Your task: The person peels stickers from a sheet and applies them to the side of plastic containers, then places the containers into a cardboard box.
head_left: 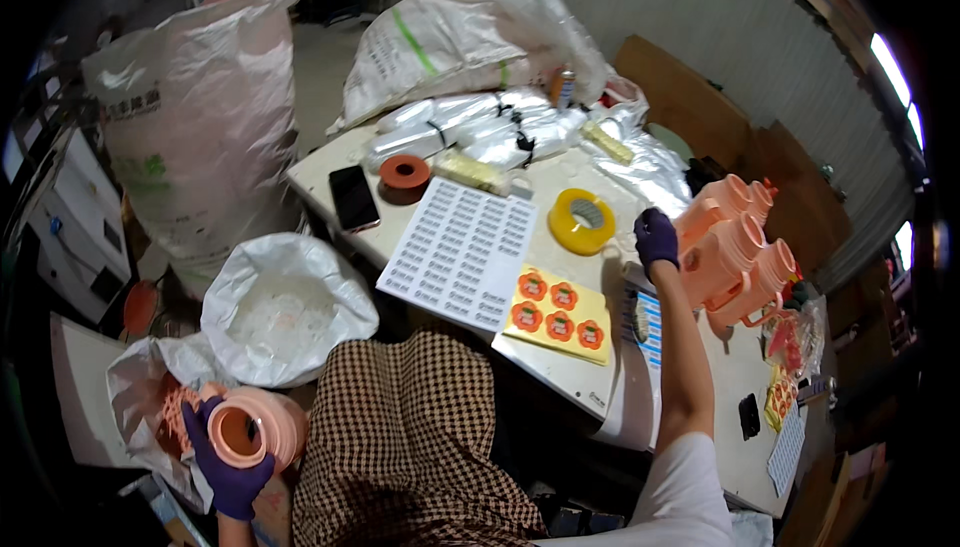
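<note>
While the left hand (228,467) in its purple glove grips a salmon-pink ribbed plastic jug body (255,429), fingers wrapped round the rim with the open mouth facing up, it sits low and left of the white work table (560,372), just above the clear bag of pink parts (150,397). I'd keep that wrap firm; the smooth wall looks slippery under a glove.

Right hand (655,239), also gloved purple, reaches across the table's right half, fingers curled loosely against the cluster of pink plastic jugs with handles (735,247); whether it actually grips one I cannot tell. The yellow sheet of round orange stickers (558,314) lies near the table's front edge, the yellow tape roll (582,220) behind it.
</note>
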`<move>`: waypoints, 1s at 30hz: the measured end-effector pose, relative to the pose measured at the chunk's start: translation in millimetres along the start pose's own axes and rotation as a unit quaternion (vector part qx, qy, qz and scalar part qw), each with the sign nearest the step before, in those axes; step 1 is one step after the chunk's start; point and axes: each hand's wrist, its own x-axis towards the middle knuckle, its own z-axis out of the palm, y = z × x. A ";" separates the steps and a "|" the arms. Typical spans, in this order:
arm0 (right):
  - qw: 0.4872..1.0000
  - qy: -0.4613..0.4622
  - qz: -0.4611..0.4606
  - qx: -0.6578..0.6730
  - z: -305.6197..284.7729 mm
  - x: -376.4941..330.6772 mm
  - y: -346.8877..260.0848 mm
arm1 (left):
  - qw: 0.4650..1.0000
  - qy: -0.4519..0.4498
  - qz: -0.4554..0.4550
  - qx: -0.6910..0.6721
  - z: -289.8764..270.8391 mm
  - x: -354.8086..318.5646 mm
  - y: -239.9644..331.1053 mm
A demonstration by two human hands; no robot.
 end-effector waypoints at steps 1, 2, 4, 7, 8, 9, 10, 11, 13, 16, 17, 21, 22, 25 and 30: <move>0.973 -0.006 -0.011 0.231 -12.2 -29.0 -41.6 | 0.999 -0.021 0.009 0.036 -8.7 2.0 4.9; 0.925 -0.060 -0.049 0.371 -25.4 -68.7 -83.8 | 0.996 -0.045 0.021 0.068 -13.0 5.3 9.2; 0.803 -0.231 -0.101 0.540 -18.0 -158.1 -144.1 | 0.996 -0.045 -0.028 -0.075 -3.0 -4.9 -2.5; 0.653 -0.527 -0.062 0.541 -16.4 -295.8 -210.0 | 0.993 -0.020 0.026 -0.116 7.2 18.4 33.0; 0.664 -0.512 -0.154 0.523 -7.6 -326.7 -230.0 | 0.988 -0.032 0.015 -0.149 12.1 20.7 33.2; 0.666 -0.492 -0.246 0.504 5.3 -353.8 -244.4 | 0.983 -0.046 0.001 -0.179 16.2 20.6 33.1; 0.704 -0.460 -0.316 0.439 25.9 -373.7 -249.2 | 0.991 -0.039 0.053 -0.120 14.9 25.2 39.2; 0.734 -0.419 -0.384 0.371 40.1 -389.3 -255.0 | 0.993 -0.023 0.102 -0.059 11.4 28.8 44.7; 0.753 -0.413 -0.458 0.230 36.9 -397.7 -270.7 | 0.992 -0.036 0.084 -0.089 -0.7 26.0 43.0; 0.766 -0.217 -0.567 0.212 40.3 -384.0 -284.5 | 0.992 -0.016 0.109 -0.060 -7.2 18.3 36.2; 0.764 -0.217 -0.570 0.210 31.7 -376.4 -295.0 | 0.991 -0.011 0.107 -0.075 -7.0 16.4 34.8; 0.682 -0.295 -0.489 0.456 -17.4 -353.5 -330.0 | 0.990 -0.018 0.073 -0.116 -9.6 12.9 35.5; 0.646 -0.312 -0.486 0.499 -20.5 -353.9 -341.4 | 0.986 -0.002 0.061 -0.158 -4.5 7.3 32.0; 0.619 -0.302 -0.484 0.540 -13.2 -366.2 -356.1 | 0.980 -0.016 0.104 -0.172 -9.6 15.7 37.8; 0.737 -0.274 -0.528 0.322 -5.3 -385.9 -366.8 | 0.981 -0.021 0.168 -0.093 1.3 8.5 38.5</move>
